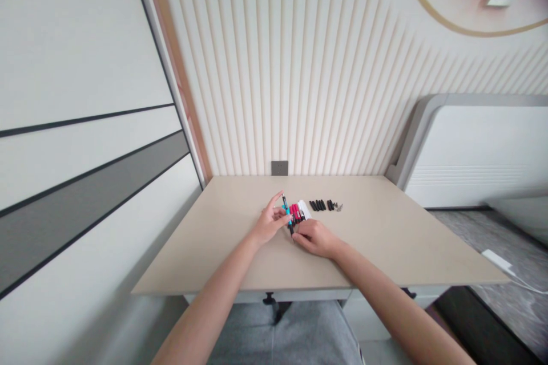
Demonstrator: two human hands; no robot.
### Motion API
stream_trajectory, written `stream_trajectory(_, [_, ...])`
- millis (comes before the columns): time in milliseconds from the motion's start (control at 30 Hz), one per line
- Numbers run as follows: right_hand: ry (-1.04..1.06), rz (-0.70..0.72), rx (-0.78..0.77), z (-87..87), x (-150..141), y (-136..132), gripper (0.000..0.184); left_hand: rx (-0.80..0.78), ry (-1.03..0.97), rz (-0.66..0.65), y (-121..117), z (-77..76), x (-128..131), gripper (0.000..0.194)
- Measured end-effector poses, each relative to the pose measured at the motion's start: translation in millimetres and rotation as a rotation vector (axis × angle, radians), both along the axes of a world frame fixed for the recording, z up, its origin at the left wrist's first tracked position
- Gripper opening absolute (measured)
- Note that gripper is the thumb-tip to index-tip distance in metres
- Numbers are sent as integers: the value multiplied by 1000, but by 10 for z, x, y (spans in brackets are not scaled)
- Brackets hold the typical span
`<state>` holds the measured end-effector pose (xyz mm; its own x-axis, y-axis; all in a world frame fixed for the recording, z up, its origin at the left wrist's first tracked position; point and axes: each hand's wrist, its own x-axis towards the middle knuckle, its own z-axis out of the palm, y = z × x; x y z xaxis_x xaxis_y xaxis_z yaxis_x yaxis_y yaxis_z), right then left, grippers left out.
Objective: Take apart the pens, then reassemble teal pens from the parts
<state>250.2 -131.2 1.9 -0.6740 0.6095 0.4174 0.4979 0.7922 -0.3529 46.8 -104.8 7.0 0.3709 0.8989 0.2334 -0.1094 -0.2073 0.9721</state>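
Observation:
A blue and black pen [288, 212] stands at a slant above the desk. My left hand [269, 222] has it between thumb and fingers, with the index finger reaching up to the pen's top end. At the lower black end, my right hand [315, 236] is closed, its fingertips at the pen's tip; exactly how they grip it is partly hidden. Just behind both hands lies a row of pink-red and black pens [296, 211], partly covered by the fingers. Beside them is a white object [304, 209], its kind unclear.
Several short black pieces [317, 205] lie in a row on the beige desk [363, 262], right of the pens. More black pieces [330, 205] and small silvery parts [338, 207] lie further right. A dark wall socket [279, 168] sits behind the desk.

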Motion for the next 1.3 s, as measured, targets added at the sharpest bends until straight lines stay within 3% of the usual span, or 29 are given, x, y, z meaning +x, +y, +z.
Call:
stream_trajectory(167, [49,-106,-17,-28,63,46,43,7,43,-68,-32,26,-28,81])
stream_trajectory(433, [197,-271,-125,-75,215,121,47,-37,30,-68,-44,66,-55,71])
stream_trajectory(700, [198,-266,-136,-76,209,121,47,-15,43,-64,-54,62,-64,79])
stream_trajectory(900, [193,-269,-145,-65,212,115,48,-8,46,-50,-29,32,-77,66])
stream_trajectory(1300, [168,-271,-159,-70,216,123,47,-2,48,-43,-25,41,-77,70])
